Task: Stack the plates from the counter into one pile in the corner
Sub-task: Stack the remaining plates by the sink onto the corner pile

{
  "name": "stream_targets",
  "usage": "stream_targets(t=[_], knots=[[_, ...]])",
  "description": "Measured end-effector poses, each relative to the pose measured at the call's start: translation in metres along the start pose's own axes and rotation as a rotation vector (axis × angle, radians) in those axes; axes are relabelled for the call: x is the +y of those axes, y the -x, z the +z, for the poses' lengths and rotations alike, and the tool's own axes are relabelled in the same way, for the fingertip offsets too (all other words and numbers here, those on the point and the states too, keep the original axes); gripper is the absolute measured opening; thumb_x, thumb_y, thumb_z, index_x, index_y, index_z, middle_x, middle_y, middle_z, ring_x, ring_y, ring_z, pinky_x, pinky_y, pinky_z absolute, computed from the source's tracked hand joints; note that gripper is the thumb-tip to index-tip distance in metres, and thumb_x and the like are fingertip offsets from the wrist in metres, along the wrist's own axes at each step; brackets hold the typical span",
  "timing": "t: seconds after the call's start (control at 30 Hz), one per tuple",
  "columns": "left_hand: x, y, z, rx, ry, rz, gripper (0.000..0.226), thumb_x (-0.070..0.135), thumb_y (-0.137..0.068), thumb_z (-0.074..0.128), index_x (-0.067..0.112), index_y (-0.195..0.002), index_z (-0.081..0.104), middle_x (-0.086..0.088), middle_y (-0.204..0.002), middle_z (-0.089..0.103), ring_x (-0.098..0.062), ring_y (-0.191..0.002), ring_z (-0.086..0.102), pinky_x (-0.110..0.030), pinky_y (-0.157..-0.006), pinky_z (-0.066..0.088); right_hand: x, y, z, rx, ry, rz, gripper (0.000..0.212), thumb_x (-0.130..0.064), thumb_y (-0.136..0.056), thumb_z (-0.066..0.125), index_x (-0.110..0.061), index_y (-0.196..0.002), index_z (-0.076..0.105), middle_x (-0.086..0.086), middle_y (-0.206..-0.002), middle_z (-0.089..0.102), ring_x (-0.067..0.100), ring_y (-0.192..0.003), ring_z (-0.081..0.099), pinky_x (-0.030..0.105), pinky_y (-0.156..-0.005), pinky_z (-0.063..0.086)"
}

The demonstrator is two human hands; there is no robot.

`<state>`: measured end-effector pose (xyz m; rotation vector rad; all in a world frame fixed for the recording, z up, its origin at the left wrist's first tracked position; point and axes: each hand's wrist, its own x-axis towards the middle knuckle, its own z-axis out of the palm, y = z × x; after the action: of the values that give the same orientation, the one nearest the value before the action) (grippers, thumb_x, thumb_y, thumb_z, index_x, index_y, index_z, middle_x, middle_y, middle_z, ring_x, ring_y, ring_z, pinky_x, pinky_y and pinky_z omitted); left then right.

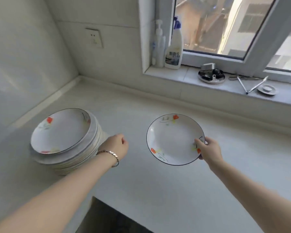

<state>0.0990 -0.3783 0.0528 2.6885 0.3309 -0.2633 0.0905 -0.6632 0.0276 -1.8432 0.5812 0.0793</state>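
A pile of white plates [60,132] with red flowers and a dark rim stands on the counter [141,190] at the left, near the wall. The top plate lies tilted on the pile. My left hand [115,145], with a bracelet on the wrist, hovers just right of the pile, fingers curled in and nothing in them. My right hand [208,150] grips the right rim of a single flowered plate [173,138], thumb on top, and holds it tilted above the counter's middle.
A windowsill [183,76] runs along the back with a pump bottle [159,46], a spray bottle [174,47], a metal lid [211,75], tongs [249,84] and a small dish [266,89]. A wall socket [94,37] sits above the corner. The counter's front edge drops off at bottom centre.
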Motion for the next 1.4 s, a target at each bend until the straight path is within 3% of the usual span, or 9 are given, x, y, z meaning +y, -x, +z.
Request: stream_targets(t=[0.17, 0.3, 0.43, 0.7, 0.87, 0.97, 1.07, 1.2, 1.4], knots=[[-0.092, -0.01, -0.076, 0.106, 0.056, -0.01, 0.022, 0.024, -0.092, 0.04, 0.02, -0.072, 0.048, -0.008, -0.081, 0.062, -0.031, -0.084, 0.059, -0.03, -0.069, 0.043, -0.063, 0.036, 0.114, -0.084, -0.036, -0.019, 0.011, -0.012, -0.092, 0.053, -0.004, -0.096, 0.059, 0.006, -0.06, 0.049, 0.019, -0.046, 0.046, 0.022, -0.04, 0.042], [-0.152, -0.015, -0.116, 0.24, 0.116, -0.081, 0.027, 0.022, -0.093, 0.042, 0.018, -0.067, 0.046, -0.011, -0.089, 0.066, -0.026, -0.101, 0.062, -0.029, -0.073, 0.046, -0.112, 0.054, 0.182, -0.162, -0.033, -0.059, 0.01, -0.014, -0.092, 0.053, -0.005, -0.092, 0.058, 0.006, -0.059, 0.049, 0.019, -0.045, 0.046, 0.015, -0.033, 0.041], [-0.199, -0.02, -0.136, 0.282, 0.137, -0.192, 0.016, 0.022, -0.093, 0.042, 0.016, -0.082, 0.052, -0.007, -0.081, 0.06, -0.03, -0.076, 0.053, -0.031, -0.069, 0.044, -0.143, 0.066, 0.237, -0.262, 0.013, -0.091, 0.01, -0.014, -0.092, 0.05, -0.007, -0.09, 0.056, 0.005, -0.058, 0.051, 0.013, -0.033, 0.05, 0.018, -0.036, 0.039], [-0.243, -0.03, -0.137, 0.349, 0.21, -0.336, 0.018, 0.021, -0.093, 0.041, 0.017, -0.077, 0.049, -0.007, -0.076, 0.058, -0.03, -0.074, 0.051, -0.027, -0.065, 0.036, -0.153, 0.066, 0.3, -0.373, 0.243, -0.204, 0.014, -0.015, -0.092, 0.045, -0.007, -0.087, 0.055, 0.005, -0.052, 0.049, 0.007, -0.024, 0.043, 0.019, -0.037, 0.034], [-0.25, -0.038, -0.133, 0.344, 0.226, -0.366, 0.018, 0.02, -0.093, 0.04, 0.017, -0.076, 0.048, 0.0, -0.064, 0.051, -0.029, -0.072, 0.051, -0.027, -0.065, 0.036, -0.152, 0.065, 0.307, -0.373, 0.396, -0.3, 0.026, -0.017, -0.092, 0.04, -0.019, -0.116, 0.051, 0.003, -0.058, 0.054, 0.016, -0.04, 0.052, 0.021, -0.04, 0.039], [-0.249, -0.042, -0.131, 0.328, 0.228, -0.378, 0.017, 0.021, -0.093, 0.041, 0.018, -0.078, 0.048, 0.0, -0.067, 0.052, -0.029, -0.073, 0.051, -0.027, -0.065, 0.036, -0.152, 0.064, 0.308, -0.318, 0.659, -0.46, 0.03, -0.022, -0.095, 0.033, -0.016, -0.12, 0.047, 0.01, -0.086, 0.065, 0.033, -0.08, 0.06, 0.032, -0.062, 0.045], [-0.246, -0.045, -0.13, 0.332, 0.232, -0.379, 0.016, 0.021, -0.093, 0.041, 0.017, -0.08, 0.049, -0.005, -0.076, 0.058, -0.03, -0.076, 0.053, -0.027, -0.066, 0.037, -0.152, 0.064, 0.313, -0.252, 0.859, -0.53, 0.027, -0.025, -0.097, 0.03, -0.012, -0.115, 0.046, 0.014, -0.1, 0.066, 0.032, -0.079, 0.05, 0.03, -0.064, 0.035], [-0.244, -0.048, -0.133, 0.332, 0.23, -0.397, 0.015, 0.021, -0.092, 0.041, 0.016, -0.081, 0.05, -0.007, -0.08, 0.06, -0.031, -0.076, 0.053, -0.028, -0.065, 0.036, -0.148, 0.06, 0.323, -0.222, 0.993, -0.558, 0.029, -0.028, -0.097, 0.031, -0.011, -0.114, 0.047, 0.014, -0.105, 0.066, 0.034, -0.096, 0.061, 0.029, -0.066, 0.034], [-0.244, -0.043, -0.125, 0.337, 0.255, -0.428, 0.014, 0.019, -0.093, 0.039, 0.016, -0.085, 0.05, -0.005, -0.084, 0.059, -0.03, -0.076, 0.052, -0.029, -0.067, 0.038, -0.137, 0.048, 0.306, -0.282, 0.587, -0.34, 0.036, -0.038, -0.096, 0.03, -0.024, -0.114, 0.058, 0.006, -0.086, 0.067, 0.03, -0.087, 0.059, 0.029, -0.067, 0.04]])
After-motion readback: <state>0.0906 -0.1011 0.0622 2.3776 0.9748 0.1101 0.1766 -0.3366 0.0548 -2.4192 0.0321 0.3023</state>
